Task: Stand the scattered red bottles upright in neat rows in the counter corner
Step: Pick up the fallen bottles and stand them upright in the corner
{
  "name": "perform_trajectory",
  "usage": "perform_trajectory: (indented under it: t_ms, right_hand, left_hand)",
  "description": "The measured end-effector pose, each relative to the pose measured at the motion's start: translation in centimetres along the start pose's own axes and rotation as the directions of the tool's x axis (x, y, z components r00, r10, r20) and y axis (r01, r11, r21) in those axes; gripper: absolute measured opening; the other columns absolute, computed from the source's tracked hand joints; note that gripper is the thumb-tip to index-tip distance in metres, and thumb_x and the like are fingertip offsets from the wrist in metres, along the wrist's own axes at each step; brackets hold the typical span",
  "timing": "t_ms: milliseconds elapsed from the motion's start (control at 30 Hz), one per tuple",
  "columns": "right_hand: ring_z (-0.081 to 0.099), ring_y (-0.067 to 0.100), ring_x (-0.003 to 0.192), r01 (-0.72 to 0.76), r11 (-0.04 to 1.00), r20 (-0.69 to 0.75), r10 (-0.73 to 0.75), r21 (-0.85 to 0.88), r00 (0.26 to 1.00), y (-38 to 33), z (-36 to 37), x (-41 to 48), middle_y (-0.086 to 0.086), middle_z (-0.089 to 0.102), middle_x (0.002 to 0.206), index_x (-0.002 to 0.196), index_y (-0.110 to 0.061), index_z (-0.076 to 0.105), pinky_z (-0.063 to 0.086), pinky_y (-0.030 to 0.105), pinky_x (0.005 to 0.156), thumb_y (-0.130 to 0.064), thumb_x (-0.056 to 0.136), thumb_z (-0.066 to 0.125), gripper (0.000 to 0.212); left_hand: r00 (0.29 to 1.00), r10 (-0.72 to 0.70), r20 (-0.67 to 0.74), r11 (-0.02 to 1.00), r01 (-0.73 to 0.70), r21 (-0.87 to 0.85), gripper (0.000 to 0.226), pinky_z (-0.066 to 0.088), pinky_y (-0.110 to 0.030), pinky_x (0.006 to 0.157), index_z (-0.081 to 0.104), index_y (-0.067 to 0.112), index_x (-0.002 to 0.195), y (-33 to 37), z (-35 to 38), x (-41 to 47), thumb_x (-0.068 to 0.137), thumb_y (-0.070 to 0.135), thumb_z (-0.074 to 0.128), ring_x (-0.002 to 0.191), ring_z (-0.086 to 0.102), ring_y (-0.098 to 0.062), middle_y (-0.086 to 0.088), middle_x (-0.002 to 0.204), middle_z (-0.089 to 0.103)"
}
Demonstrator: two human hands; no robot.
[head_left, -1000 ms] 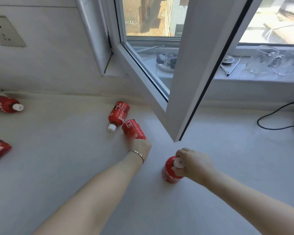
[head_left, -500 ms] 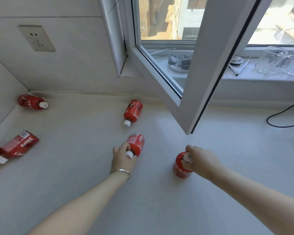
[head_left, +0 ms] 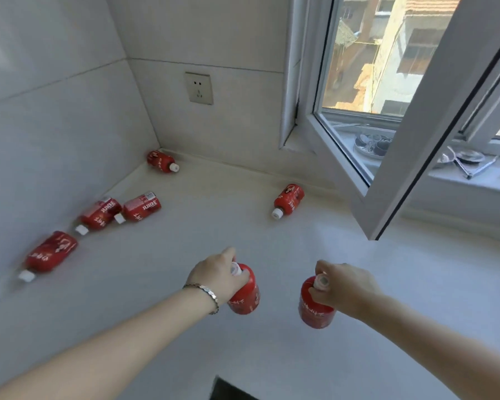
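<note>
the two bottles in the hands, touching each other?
Apart. The head view shows bare counter between the left hand's bottle and the right hand's bottle.

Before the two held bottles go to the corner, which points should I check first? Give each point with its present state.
1. Left hand has a grip on its bottle at the cap: ok.
2. Right hand has a grip on its bottle at the cap: ok.
3. Both held bottles upright: ok.
4. Corner free for rows: not ok, a lying bottle occupies it.
5. Path along the left wall: not ok, three bottles lie there.
6. Open window sash clear of the route: cannot tell.
</note>
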State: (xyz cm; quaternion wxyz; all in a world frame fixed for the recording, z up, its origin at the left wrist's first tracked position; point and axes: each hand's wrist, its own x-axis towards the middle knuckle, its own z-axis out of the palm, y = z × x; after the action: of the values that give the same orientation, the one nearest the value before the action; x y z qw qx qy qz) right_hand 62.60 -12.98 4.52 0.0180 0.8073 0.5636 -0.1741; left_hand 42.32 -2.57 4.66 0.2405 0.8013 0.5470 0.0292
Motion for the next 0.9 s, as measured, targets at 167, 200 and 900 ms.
perform_trajectory:
  t_ms: [167, 200, 900]
  right_hand:
    - [0.061, 0.024, 0.089, 0.206, 0.978, -0.006, -0.206, 0.034, 0.979, -5.2, 0.4, -3.0, 0.001, 0.063, 0.099, 0.112, -0.025, 0.052, 0.040, 0.025, 0.062, -0.042, 0.084, 0.054, 0.033]
    - [0.062, 0.024, 0.090, 0.257, 0.966, -0.002, -0.257, 0.030, 0.966, -6.3, 0.6, -4.0, 0.002, 0.065, 0.104, 0.111, -0.025, 0.052, 0.041, 0.026, 0.064, -0.042, 0.084, 0.054, 0.032]
    - [0.053, 0.018, 0.082, 0.875, 0.476, 0.294, -0.852, 0.088, 0.434, -34.4, 11.5, -33.4, 0.000, 0.067, 0.109, 0.107, -0.025, 0.057, 0.040, 0.024, 0.064, -0.044, 0.083, 0.055, 0.031]
  left_hand:
    - [0.980, -0.161, -0.115, 0.987, 0.156, -0.047, 0.029, 0.036, -0.026, 0.068, 0.038, 0.019, 0.084, -3.0, -0.1, -9.1, 0.085, 0.043, 0.054, 0.079, 0.048, -0.025, -0.004, 0.087, 0.056]
    - [0.968, -0.209, -0.139, 0.977, 0.202, -0.064, 0.029, 0.036, -0.026, 0.068, 0.038, 0.019, 0.085, -3.6, 0.0, -11.5, 0.085, 0.044, 0.054, 0.079, 0.048, -0.024, -0.002, 0.087, 0.055]
    - [0.282, -0.869, -0.407, 0.421, 0.853, -0.308, 0.027, 0.042, -0.026, 0.069, 0.044, 0.022, 0.086, -18.9, -0.6, -60.8, 0.084, 0.046, 0.055, 0.091, 0.062, -0.023, 0.003, 0.088, 0.057]
